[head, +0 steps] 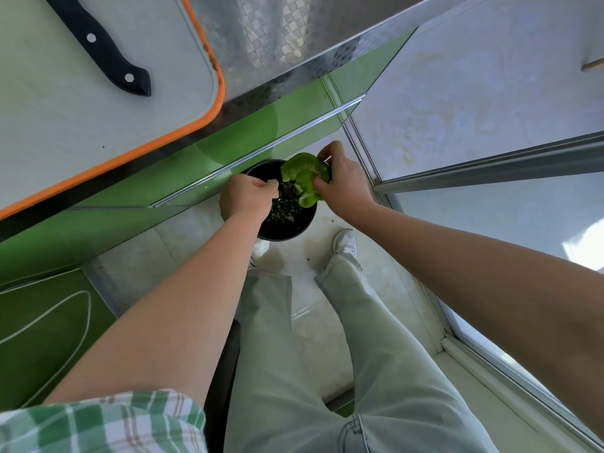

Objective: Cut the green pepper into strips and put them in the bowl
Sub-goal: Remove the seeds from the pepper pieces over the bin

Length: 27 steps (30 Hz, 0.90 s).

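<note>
Stage: prep only, no strips cut yet. The green pepper (pixel 304 174), opened up but in one piece, is held directly above the black bin (pixel 287 223) on the floor, gripped at its edge by the R hand (pixel 343 181). The L hand (pixel 246 196), also above the bin, is pinched closed; contents can't be told, prob. seeds. The knife (pixel 104 50) lies on the cutting board (pixel 49 119) up-left of the bin. Slicing and transfer to a bowl (not seen) remain.

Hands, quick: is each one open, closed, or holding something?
Left hand: fingers curled over the round black container; whether they pinch anything cannot be told.
Right hand: grips the opened bright green pepper.
</note>
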### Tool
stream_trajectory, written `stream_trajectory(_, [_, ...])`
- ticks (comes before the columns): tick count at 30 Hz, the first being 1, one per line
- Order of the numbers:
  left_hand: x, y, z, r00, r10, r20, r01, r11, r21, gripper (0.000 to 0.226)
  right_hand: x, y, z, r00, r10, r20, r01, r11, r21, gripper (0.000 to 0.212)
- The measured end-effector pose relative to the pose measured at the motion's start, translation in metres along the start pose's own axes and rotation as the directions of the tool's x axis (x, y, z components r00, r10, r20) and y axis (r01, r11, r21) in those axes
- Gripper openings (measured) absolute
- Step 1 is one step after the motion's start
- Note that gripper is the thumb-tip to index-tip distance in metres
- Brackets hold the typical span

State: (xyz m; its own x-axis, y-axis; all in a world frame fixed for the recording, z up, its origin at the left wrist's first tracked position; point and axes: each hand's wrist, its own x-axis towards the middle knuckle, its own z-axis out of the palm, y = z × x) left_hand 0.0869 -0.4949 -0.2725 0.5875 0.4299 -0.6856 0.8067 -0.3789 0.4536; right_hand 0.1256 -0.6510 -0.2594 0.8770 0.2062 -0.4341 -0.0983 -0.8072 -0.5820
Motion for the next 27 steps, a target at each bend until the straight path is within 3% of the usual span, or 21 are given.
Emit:
stream_trajectory(2, [0.000, 0.000, -0.002, 0.999, 0.039, -0.029, -0.038, 0.999, 0.035, 0.007, 0.001, -0.001, 0.001, 1.000, 0.007, 0.001, -0.007, 1.000, 0.005, 0.029])
stream_trajectory(5, [0.001, 0.002, -0.002, 0.997, 0.069, -0.041, -0.067, 0.996, 0.055, 0.021, 0.002, -0.004, 0.002, 1.000, 0.003, 0.001, -0.003, 1.000, -0.002, 0.028])
stream_trajectory(9, [-0.005, 0.008, -0.003, 0.988, 0.142, -0.067, -0.129, 0.978, 0.166, 0.004, 0.003, -0.006, 0.002, 1.000, -0.016, 0.003, 0.016, 1.000, -0.015, 0.028])
stream_trajectory(13, [-0.005, 0.011, -0.004, 0.986, 0.154, -0.070, -0.133, 0.962, 0.238, 0.015, 0.004, -0.008, 0.002, 1.000, -0.025, 0.004, 0.025, 1.000, 0.002, 0.029])
stream_trajectory(15, [-0.005, 0.012, -0.004, 0.980, 0.184, -0.074, -0.161, 0.955, 0.247, 0.005, 0.004, -0.008, 0.002, 1.000, -0.028, 0.003, 0.028, 1.000, 0.000, 0.030])
stream_trajectory(19, [-0.006, 0.013, -0.007, 0.985, 0.161, -0.063, -0.145, 0.968, 0.204, 0.042, 0.003, -0.006, 0.000, 0.999, -0.036, 0.014, 0.036, 0.999, -0.025, 0.033])
stream_trajectory(23, [-0.003, 0.010, -0.008, 0.985, 0.174, 0.012, -0.175, 0.982, 0.075, 0.026, 0.001, -0.004, -0.002, 0.998, -0.052, -0.023, 0.052, 0.999, -0.001, 0.039])
stream_trajectory(25, [-0.003, 0.011, -0.008, 0.975, 0.158, 0.155, -0.139, 0.983, -0.123, 0.035, 0.000, -0.005, -0.002, 0.995, -0.095, -0.040, 0.095, 0.995, -0.003, 0.041])
stream_trajectory(27, [-0.005, 0.012, -0.005, 0.936, 0.219, 0.276, -0.164, 0.964, -0.210, 0.044, 0.000, -0.005, 0.000, 0.987, -0.160, -0.013, 0.159, 0.986, -0.049, 0.039])
